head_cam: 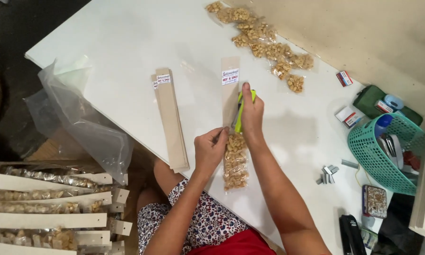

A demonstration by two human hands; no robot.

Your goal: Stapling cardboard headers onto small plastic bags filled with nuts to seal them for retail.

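Pressing a green stapler point(240, 113) onto the cardboard strip point(230, 89), right hand point(251, 113) grips it — left hand point(210, 148) pinches the nut bag point(235, 163) top, mid counter point(127, 42).

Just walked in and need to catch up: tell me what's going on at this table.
A person seated at a white table presses a yellow-green stapler with the right hand onto a long cardboard strip. The left hand pinches the top of a clear bag of nuts against the strip's lower end. A stack of spare strips lies to the left, loose filled bags at the far edge, and a green basket to the right.
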